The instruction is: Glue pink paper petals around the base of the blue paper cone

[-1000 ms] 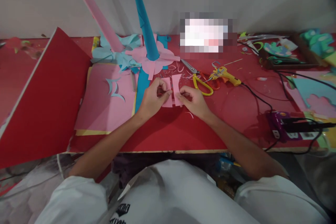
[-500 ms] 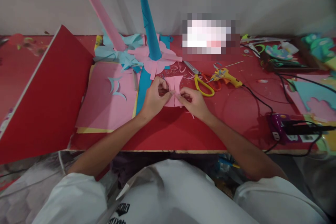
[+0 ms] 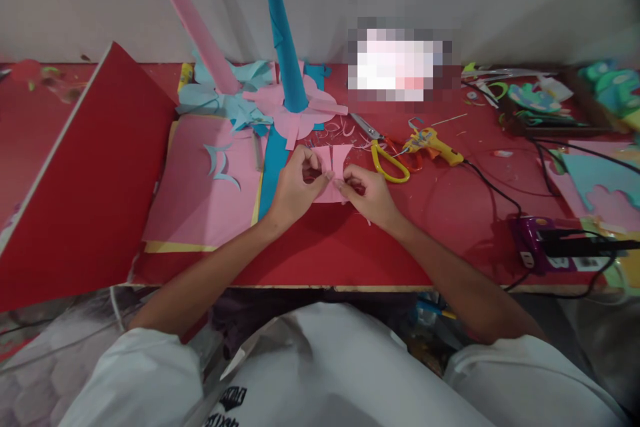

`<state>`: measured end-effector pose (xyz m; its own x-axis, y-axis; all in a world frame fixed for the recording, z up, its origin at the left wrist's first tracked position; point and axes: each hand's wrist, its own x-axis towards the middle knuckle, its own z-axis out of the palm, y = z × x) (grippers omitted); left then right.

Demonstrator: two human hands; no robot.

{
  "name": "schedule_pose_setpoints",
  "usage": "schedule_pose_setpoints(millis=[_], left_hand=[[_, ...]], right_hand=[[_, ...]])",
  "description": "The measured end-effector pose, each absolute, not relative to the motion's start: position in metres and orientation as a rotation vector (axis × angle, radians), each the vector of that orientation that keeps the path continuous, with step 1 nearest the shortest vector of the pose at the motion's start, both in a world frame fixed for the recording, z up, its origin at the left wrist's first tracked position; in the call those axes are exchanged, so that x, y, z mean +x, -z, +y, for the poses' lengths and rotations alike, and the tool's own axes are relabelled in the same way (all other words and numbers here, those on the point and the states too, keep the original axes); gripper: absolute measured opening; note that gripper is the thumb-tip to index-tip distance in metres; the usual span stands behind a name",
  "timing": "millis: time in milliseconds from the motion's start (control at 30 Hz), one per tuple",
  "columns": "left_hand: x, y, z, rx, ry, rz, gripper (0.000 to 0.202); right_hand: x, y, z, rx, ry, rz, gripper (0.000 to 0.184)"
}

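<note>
A small piece of pink paper [image 3: 341,159] with a dark slit or fold down its middle is between my hands, over the red table. My left hand [image 3: 299,188] pinches its left part with thumb and fingers. From the other side, the thumb and fingers of my right hand [image 3: 369,195] are closed on its lower right part. I cannot tell whether it is one piece or two side by side. Just behind it stands a blue paper tube [image 3: 287,47] on a pink flower-shaped base [image 3: 323,97].
Yellow-handled scissors [image 3: 389,163] and a yellow glue gun [image 3: 435,145] lie to the right, its cord running to a purple box [image 3: 537,247]. Pink sheets [image 3: 200,193] with blue crescent cutouts lie left, beside a tilted red board [image 3: 95,187]. A pink tube [image 3: 195,23] leans behind.
The upper right part of the pink paper has tilted slightly outward, and the gap along its middle looks wider at the top. Both hands keep nearly the same place and grip.
</note>
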<state>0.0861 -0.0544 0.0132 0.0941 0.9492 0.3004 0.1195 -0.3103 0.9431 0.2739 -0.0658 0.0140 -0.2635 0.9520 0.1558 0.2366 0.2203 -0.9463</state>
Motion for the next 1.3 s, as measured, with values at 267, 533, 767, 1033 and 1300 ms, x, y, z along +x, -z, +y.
schedule_pose_setpoints(millis=[267, 533, 767, 1033, 1300], left_hand=[[0.086, -0.012, -0.053, 1.533, -1.299, 1.065, 0.047], [0.087, -0.015, -0.054, 1.519, -1.304, 1.096, 0.047], [0.087, -0.016, -0.055, 1.496, -1.289, 1.094, 0.045], [0.086, -0.017, -0.056, 1.52, -1.274, 1.098, 0.042], [0.089, -0.017, -0.062, 1.567, -1.141, 1.033, 0.041]], right_hand=[[0.275, -0.012, -0.065, -1.15, -1.102, -1.67, 0.044], [0.274, -0.013, -0.065, -1.13, -1.119, -1.66, 0.042], [0.275, -0.014, -0.066, -1.144, -1.111, -1.68, 0.045], [0.277, -0.013, -0.063, -1.157, -1.038, -1.719, 0.046], [0.282, -0.009, -0.051, -1.081, -1.132, -1.411, 0.048]])
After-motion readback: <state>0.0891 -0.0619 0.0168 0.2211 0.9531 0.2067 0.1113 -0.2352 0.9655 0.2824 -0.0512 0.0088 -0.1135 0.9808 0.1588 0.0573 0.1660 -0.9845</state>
